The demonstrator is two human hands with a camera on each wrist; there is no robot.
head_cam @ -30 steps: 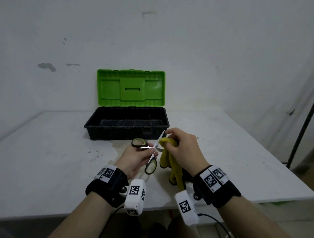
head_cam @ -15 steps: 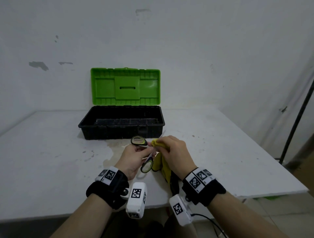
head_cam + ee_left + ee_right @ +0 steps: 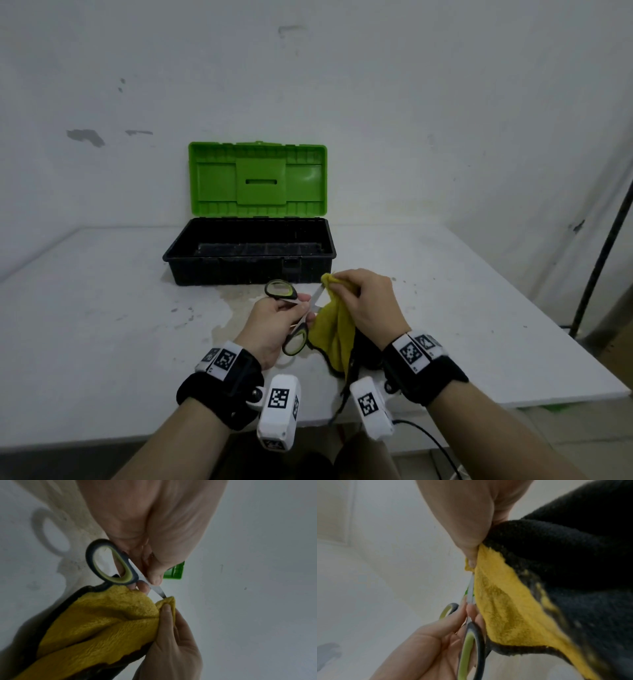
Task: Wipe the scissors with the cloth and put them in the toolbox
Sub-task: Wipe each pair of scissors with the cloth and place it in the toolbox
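My left hand point(image 3: 277, 318) grips the scissors point(image 3: 294, 337) near the pivot, their black-and-green handle loops spread apart above the table. In the left wrist view one loop of the scissors point(image 3: 113, 563) shows beside my thumb, and the bare blade points at the cloth. My right hand point(image 3: 363, 301) pinches the yellow cloth point(image 3: 337, 329) round the blade tip, which is hidden in the fold. The yellow cloth point(image 3: 501, 601) has a black back and hangs below my right hand. The toolbox point(image 3: 250, 255) stands open behind my hands, black tray and green lid upright.
The white table point(image 3: 102, 325) carries a pale stain just in front of the toolbox. A white wall rises right behind the toolbox. A dark pole point(image 3: 603, 240) stands off the table's right edge.
My right hand has slid the cloth along the blade from near the pivot out to the tip. The left hand still holds the scissors in about the same place.
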